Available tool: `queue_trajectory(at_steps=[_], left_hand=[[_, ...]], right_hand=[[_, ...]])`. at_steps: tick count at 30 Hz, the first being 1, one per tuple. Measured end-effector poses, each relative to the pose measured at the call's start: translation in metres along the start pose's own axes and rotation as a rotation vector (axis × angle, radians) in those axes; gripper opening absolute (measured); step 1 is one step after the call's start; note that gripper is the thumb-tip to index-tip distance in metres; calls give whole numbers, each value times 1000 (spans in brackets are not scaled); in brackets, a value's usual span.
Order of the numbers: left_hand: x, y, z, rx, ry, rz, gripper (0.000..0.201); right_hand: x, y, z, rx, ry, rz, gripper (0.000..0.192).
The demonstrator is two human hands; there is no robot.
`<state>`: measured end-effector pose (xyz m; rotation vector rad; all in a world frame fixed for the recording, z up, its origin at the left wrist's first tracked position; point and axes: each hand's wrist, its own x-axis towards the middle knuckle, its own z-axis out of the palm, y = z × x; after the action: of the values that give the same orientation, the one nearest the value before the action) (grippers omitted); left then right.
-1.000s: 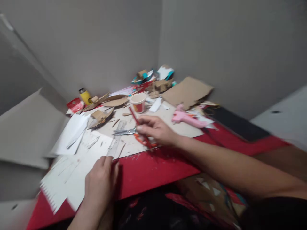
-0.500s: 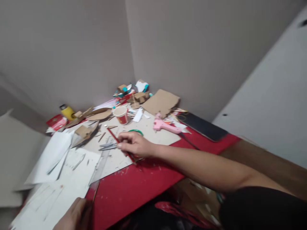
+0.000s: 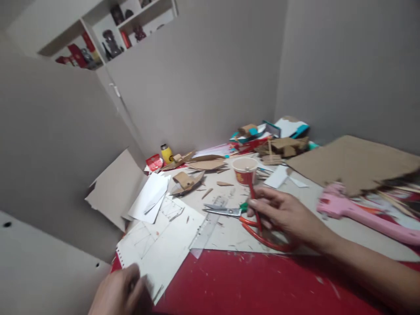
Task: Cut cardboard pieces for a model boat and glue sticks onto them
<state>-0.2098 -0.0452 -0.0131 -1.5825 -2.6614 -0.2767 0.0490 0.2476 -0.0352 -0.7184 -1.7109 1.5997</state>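
Note:
My right hand [image 3: 278, 214] grips a red pencil [image 3: 257, 214] between thumb and fingers, the pencil tilted nearly upright. Under and beside that hand lie scissors [image 3: 226, 211] with orange-red handles, blades pointing left; something green shows by their pivot. A clear ruler [image 3: 206, 232] is to their left. At the lower left, my left hand [image 3: 116, 291] rests curled at the edge of a drawn-on sheet of paper [image 3: 177, 238]. Its fingers are closed and blurred, and what they hold, if anything, is hidden. Past the right hand stands a red-and-white paper cup [image 3: 245, 171].
A pink glue gun [image 3: 357, 212] lies at the right, before a cardboard sheet [image 3: 354, 162]. Cut cardboard pieces [image 3: 188, 181], white sheets [image 3: 151, 197] and a yellow bottle [image 3: 166, 153] are at the back left. Grey walls enclose the red tabletop [image 3: 236, 284].
The view has swung left and come closer, so a shelf now shows at the top left and things appear shifted right. My right hand still holds the pencil above the scissors.

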Motion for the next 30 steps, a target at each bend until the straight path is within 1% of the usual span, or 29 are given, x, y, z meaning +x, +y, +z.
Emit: queue_trajectory(at_steps=[1, 4, 7, 10, 13, 15, 17, 20, 23, 26, 30], left_hand=[[9, 7, -6, 2, -39, 26, 26], [44, 31, -18, -103, -18, 106, 23], [83, 47, -21, -177, 38, 184, 22], [123, 52, -16, -173, 60, 212, 22], [160, 54, -4, -74, 82, 260, 24], [181, 56, 6, -24, 82, 278, 25], [199, 60, 15, -27, 69, 257, 23], [221, 69, 25, -80, 59, 154, 20], [238, 76, 33, -50, 67, 67, 24], [250, 81, 40, -7, 60, 48, 28], [259, 86, 47, -51, 48, 75, 29]], right_hand=[[3, 2, -2, -33, 29, -19, 40], [8, 4, -10, -285, 64, -145, 34], [6, -1, -24, -591, -1, -255, 29], [3, -6, -44, -939, -82, -229, 26], [3, -5, -63, -1307, -104, -164, 25], [6, -2, -73, -1466, -125, -124, 24], [9, 1, -77, -1545, -148, -74, 22], [15, 3, -78, -1585, -166, 5, 20], [20, 4, -78, -1599, -190, 57, 19], [22, 3, -79, -1615, -208, 55, 22], [20, 2, -79, -1643, -182, 29, 26]])
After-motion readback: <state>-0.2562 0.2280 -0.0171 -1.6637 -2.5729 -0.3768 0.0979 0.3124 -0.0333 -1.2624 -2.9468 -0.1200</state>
